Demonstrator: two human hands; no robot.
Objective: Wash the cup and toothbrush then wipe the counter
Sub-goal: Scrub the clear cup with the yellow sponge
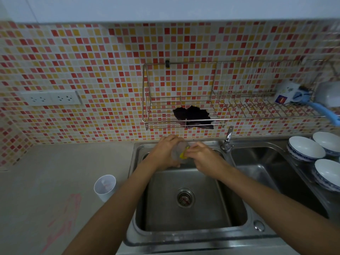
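Observation:
My left hand [165,150] grips a translucent grey cup [179,151], held on its side over the back of the left sink basin [202,208]. My right hand [202,156] presses a yellow sponge [184,153] against the cup's mouth. A white plastic cup [105,186] stands upright on the beige counter [55,172] left of the sink, with something pinkish inside it that I cannot identify. Pink smears [62,221] mark the counter in front of that cup. A dark cloth [193,116] lies in the wire wall rack [156,100] above the sink.
The faucet [227,139] stands between the two steel basins. Three white bowls with blue rims [305,149] sit at the right. A mug [287,94] and a blue brush [320,109] rest on the rack's right part. A double wall socket [51,98] is at the left.

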